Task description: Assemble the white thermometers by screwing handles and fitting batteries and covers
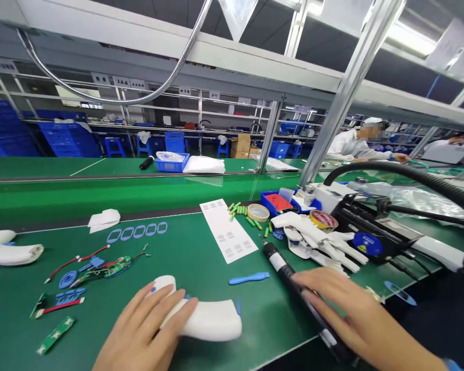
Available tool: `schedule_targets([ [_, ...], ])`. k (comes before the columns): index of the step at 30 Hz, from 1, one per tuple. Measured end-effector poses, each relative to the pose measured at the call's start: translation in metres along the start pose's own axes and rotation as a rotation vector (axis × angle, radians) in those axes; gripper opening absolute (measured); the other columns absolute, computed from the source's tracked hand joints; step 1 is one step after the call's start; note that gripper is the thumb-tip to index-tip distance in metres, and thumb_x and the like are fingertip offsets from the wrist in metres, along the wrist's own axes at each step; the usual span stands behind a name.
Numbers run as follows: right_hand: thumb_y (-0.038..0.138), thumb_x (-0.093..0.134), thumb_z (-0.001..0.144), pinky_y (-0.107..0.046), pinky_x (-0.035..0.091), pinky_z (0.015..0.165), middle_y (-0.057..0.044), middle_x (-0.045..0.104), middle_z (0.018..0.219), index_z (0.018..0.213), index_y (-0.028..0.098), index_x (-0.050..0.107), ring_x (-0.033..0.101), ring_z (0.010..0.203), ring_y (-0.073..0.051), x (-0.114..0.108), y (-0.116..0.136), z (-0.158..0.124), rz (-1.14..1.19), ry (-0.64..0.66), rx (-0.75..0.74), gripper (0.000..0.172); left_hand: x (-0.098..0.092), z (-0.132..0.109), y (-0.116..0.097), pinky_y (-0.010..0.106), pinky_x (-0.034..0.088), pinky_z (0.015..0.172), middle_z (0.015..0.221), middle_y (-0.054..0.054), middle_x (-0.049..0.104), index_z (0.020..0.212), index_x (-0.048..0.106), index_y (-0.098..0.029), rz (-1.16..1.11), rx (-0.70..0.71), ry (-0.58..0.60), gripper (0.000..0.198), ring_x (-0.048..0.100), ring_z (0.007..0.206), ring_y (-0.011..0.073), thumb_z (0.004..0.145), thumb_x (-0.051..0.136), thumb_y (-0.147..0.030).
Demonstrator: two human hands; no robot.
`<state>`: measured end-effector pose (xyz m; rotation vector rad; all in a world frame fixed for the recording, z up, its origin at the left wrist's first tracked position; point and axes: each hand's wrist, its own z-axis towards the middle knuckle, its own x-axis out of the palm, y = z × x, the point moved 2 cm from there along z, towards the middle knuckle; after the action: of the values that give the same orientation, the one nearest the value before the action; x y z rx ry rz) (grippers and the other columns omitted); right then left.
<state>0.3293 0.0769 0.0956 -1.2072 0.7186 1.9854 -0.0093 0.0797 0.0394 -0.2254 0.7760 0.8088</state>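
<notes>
My left hand (pixel 149 324) lies over a white curved plastic housing (pixel 212 319), its fingers closed round one end. Small blue parts show at the housing's edges. My right hand (pixel 340 304) is closed on a black electric screwdriver (pixel 282 270) that slants across the bench, its bit pointing away from me. How far the fingers wrap under it is hidden. Between the hands is a blue plastic pry tool (pixel 249 278). Left of my left hand are a green circuit board (pixel 56 335), red wires (pixel 64 307) and a wired board (pixel 118 267).
Another white housing (pixel 11 252) rests at far left. Blue rings (pixel 139 231), a printed label sheet (pixel 230 232) and green batteries (pixel 237 208) lie farther back. White shell parts (pixel 313 232) are piled before black equipment (pixel 367 221) at right. A person (pixel 359 141) sits beyond.
</notes>
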Motion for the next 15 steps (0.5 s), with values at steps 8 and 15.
schedule_targets([
  [8, -0.011, 0.032, 0.066, -0.043, 0.053, 0.082, -0.011, 0.053, 0.130, 0.118, 0.024, 0.057, 0.055, 0.113, -0.026, 0.022, -0.041, -0.010, -0.370, 0.286, -0.505, 0.067, 0.026, -0.004, -0.025, 0.045, 0.030, 0.105, 0.105, 0.004, 0.066, 0.106, 0.062, -0.021, 0.060, -0.105, 0.063, 0.037, 0.056, 0.106, 0.0208, 0.090, 0.032, -0.005],
  [15, 0.016, 0.052, 0.081, -0.038, 0.052, 0.085, -0.008, 0.061, 0.114, 0.112, 0.028, 0.054, 0.059, 0.104, -0.024, 0.011, -0.034, 0.002, 0.153, -0.147, -0.126, 0.032, 0.007, -0.007, -0.031, 0.045, 0.036, 0.101, 0.120, 0.008, 0.059, 0.119, 0.053, -0.020, 0.108, -0.104, 0.287, 0.033, 0.052, 0.113, 0.0236, 0.089, 0.049, -0.032],
])
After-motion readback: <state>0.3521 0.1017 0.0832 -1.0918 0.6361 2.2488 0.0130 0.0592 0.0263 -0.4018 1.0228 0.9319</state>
